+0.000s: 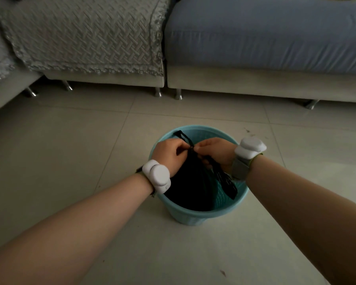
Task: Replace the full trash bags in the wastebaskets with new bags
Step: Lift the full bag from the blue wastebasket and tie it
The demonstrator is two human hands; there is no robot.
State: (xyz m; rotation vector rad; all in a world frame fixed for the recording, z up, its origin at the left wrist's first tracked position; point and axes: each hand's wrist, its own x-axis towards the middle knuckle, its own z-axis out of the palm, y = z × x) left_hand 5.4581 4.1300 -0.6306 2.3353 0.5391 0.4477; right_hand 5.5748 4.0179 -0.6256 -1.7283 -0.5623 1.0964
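A light blue plastic wastebasket [201,218] stands on the tiled floor in front of me. Inside it sits a black trash bag [187,188], gathered at the top. My left hand [169,154] and my right hand [216,152] meet above the basket's mouth, each pinching a black handle strip of the bag at the gathered neck. One strip loops up behind my left hand, another hangs down over the right inner wall of the basket. Both wrists carry white devices on straps.
A sofa [111,77] with a grey quilted cover and a blue cushion [265,36] runs along the far side on short metal legs. Light floor tiles [70,161] surround the basket. Small dark specks lie on the floor at right.
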